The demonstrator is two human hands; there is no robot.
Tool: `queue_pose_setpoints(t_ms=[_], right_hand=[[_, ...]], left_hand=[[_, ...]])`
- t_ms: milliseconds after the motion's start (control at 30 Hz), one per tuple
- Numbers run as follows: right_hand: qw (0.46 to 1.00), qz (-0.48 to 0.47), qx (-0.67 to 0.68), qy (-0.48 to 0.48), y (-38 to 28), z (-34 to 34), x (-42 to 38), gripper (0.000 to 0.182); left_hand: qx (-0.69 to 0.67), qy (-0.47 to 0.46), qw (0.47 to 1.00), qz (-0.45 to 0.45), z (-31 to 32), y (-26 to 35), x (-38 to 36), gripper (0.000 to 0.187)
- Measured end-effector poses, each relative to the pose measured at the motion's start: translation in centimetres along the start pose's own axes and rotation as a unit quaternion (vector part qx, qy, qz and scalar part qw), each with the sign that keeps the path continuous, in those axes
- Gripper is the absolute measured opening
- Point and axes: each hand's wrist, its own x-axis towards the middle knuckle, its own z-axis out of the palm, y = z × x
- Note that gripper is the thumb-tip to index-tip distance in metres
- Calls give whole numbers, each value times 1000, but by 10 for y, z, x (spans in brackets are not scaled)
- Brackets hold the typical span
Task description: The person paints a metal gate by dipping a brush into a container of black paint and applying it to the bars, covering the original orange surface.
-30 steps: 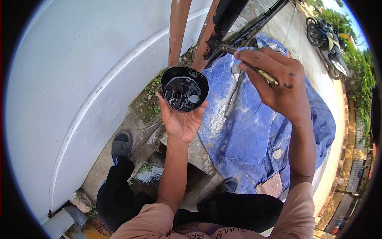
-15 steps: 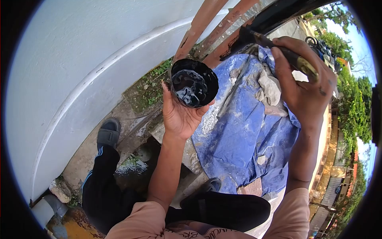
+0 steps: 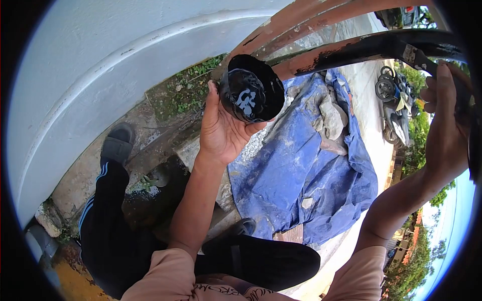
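Observation:
My left hand (image 3: 223,128) is wrapped around a cup of glossy black paint (image 3: 246,95), its open top facing me. At the upper right, my right hand (image 3: 447,115) grips a paintbrush (image 3: 417,59) by its handle. The bristles rest against a metal rail (image 3: 366,47) that is coated black along much of its length. Toward its lower left end the rail still shows reddish-brown, with a ragged edge of black paint. Part of the brush handle is hidden by my fingers and the dark view border.
A blue tarp (image 3: 281,170) with stones (image 3: 331,120) on it lies below the rail. Brown rails (image 3: 281,30) run beside a pale wall (image 3: 100,65). A dark wet puddle (image 3: 150,195) is near my sandalled foot (image 3: 118,143). Motorcycles (image 3: 394,103) stand farther off.
My right hand and the paintbrush have moved right, farther along the rail. The view has turned, bringing the motorcycles more into sight. My left hand still holds the cup.

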Motion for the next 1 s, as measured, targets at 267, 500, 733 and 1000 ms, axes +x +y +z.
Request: queue_pose_setpoints(t_ms=[267,500,733,1000], right_hand=[[962,98,175,-184,-27,48,-71,10],[964,97,154,-196,-7,56,-101,13],[958,38,130,-252,-23,38,-104,16],[984,142,89,-66,-14,8,-83,12]], left_hand=[[-7,-22,1000,16,-4,14,-4,76],[-12,-38,999,20,-7,21,-9,75],[7,-24,1000,18,-8,17,-8,77],[-4,-6,1000,19,-7,8,-10,77]])
